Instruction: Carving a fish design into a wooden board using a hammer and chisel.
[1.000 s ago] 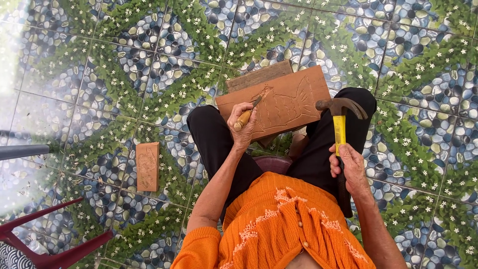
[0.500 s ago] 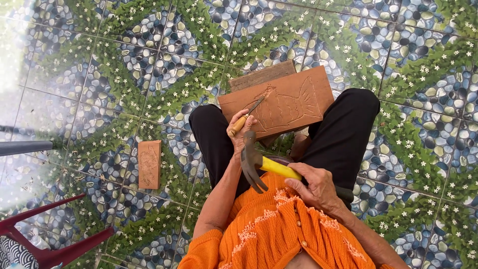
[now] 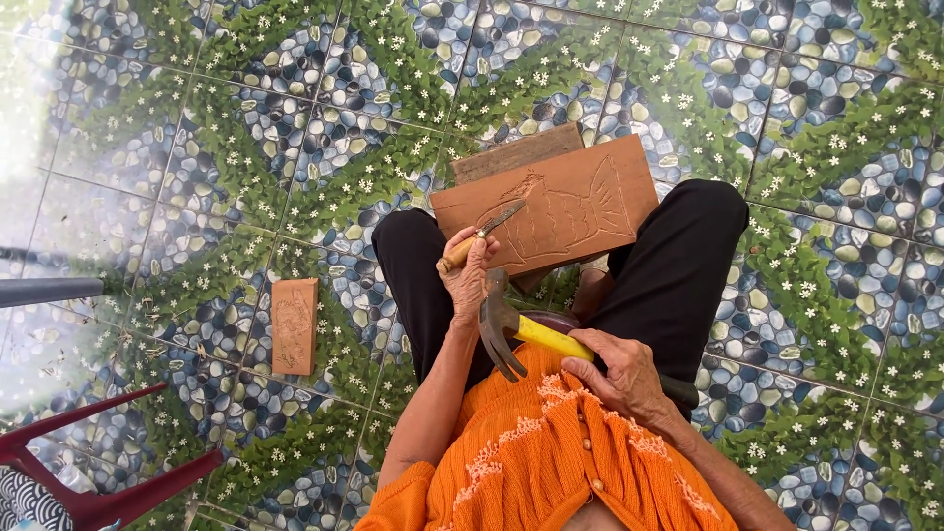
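Observation:
A reddish wooden board with a carved fish outline rests across my knees, over a second plank. My left hand grips a wooden-handled chisel, its blade tip touching the board's left part. My right hand holds a yellow-handled claw hammer. The hammer lies low across my lap, its steel head just below my left hand. I sit in black trousers and an orange top.
A small carved wooden block lies on the patterned pebble-and-flower tiled floor to my left. A red plastic chair stands at the lower left, with a grey bar at the left edge.
My right hand swung the hammer down from beside my right knee to my lap, the head now near my left hand. The chisel stays on the board.

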